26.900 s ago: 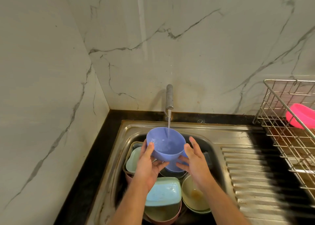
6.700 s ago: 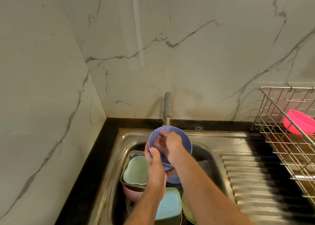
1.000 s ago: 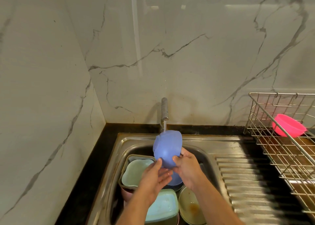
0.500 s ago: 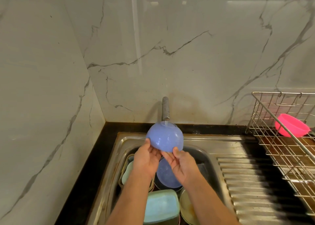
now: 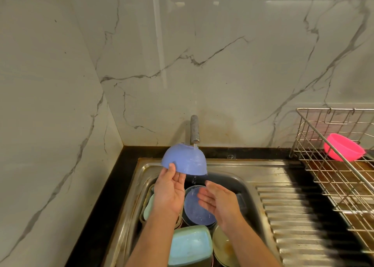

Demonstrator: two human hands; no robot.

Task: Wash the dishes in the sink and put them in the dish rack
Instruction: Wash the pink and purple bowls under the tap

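The left hand (image 5: pixel 169 190) pinches the rim of the upside-down blue bowl (image 5: pixel 185 159) under the running tap (image 5: pixel 194 129), above the sink (image 5: pixel 232 167). The right hand (image 5: pixel 219 201) hangs open, empty, just below.

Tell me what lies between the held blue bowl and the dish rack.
In the head view, only bare steel sink rim and ribbed drainboard separate the blue bowl from the dish rack; nothing stands there.
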